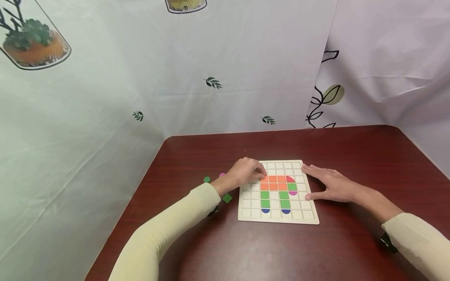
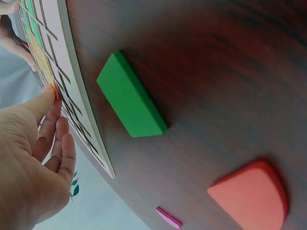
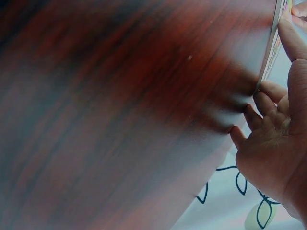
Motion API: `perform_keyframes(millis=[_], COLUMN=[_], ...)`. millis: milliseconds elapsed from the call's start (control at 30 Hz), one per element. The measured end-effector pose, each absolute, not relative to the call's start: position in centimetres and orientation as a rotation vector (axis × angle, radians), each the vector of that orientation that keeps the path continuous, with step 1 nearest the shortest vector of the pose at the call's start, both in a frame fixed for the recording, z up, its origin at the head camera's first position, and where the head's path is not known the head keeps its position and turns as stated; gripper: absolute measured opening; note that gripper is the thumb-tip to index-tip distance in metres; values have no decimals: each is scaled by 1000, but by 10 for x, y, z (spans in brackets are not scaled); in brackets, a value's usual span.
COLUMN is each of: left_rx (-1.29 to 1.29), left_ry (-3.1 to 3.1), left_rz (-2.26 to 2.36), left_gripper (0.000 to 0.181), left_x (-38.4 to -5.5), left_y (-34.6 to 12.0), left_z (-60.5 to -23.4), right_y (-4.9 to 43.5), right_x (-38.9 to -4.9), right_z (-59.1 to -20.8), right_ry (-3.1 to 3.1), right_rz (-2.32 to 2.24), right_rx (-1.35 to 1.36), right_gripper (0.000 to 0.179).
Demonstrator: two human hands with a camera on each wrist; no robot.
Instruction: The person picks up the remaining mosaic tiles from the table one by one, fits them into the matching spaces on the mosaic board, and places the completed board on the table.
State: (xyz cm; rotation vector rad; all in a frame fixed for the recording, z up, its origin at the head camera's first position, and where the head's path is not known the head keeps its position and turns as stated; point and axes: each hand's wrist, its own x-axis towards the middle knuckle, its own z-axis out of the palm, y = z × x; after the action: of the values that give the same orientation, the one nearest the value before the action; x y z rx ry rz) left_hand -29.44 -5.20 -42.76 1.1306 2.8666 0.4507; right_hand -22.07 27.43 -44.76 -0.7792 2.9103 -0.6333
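Note:
A white grid board (image 1: 253,214) lies on the table, with orange, green, red, magenta and blue tiles set in its squares. At the upper left corner of the orange block, my left hand (image 1: 246,171) pinches an orange tile (image 2: 55,90) between thumb and forefinger, down at the board's surface. The tile is mostly hidden by the fingers. My right hand (image 1: 334,184) touches the board's right edge, thumb and fingers spread and fairly straight. Two blue half-round tiles (image 1: 286,211) sit below the green columns (image 1: 284,200).
Loose pieces lie left of the board: a green diamond (image 1: 227,198), a green round piece (image 1: 206,179), a magenta piece (image 1: 222,175) and a red round-edged piece (image 2: 254,196). The dark red table (image 1: 281,249) meets a white printed cloth (image 1: 239,105) behind.

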Motion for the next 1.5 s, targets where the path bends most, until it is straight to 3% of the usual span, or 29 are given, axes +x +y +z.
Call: perform_keyframes(millis=[700,1500], left_rx=[1198,1223], left_ry=[2912,2788], left_rz=[407,829], left_gripper=[7,56], left_x=[-291,-298], left_y=[-54,-90], left_z=[-428,-394], right_y=[271,273], right_x=[-218,-218], right_z=[-447,-446], right_ry=[2910,2914], right_rz=[-618,-627], right_rx=[-813,-785], right_gripper=[107,109])
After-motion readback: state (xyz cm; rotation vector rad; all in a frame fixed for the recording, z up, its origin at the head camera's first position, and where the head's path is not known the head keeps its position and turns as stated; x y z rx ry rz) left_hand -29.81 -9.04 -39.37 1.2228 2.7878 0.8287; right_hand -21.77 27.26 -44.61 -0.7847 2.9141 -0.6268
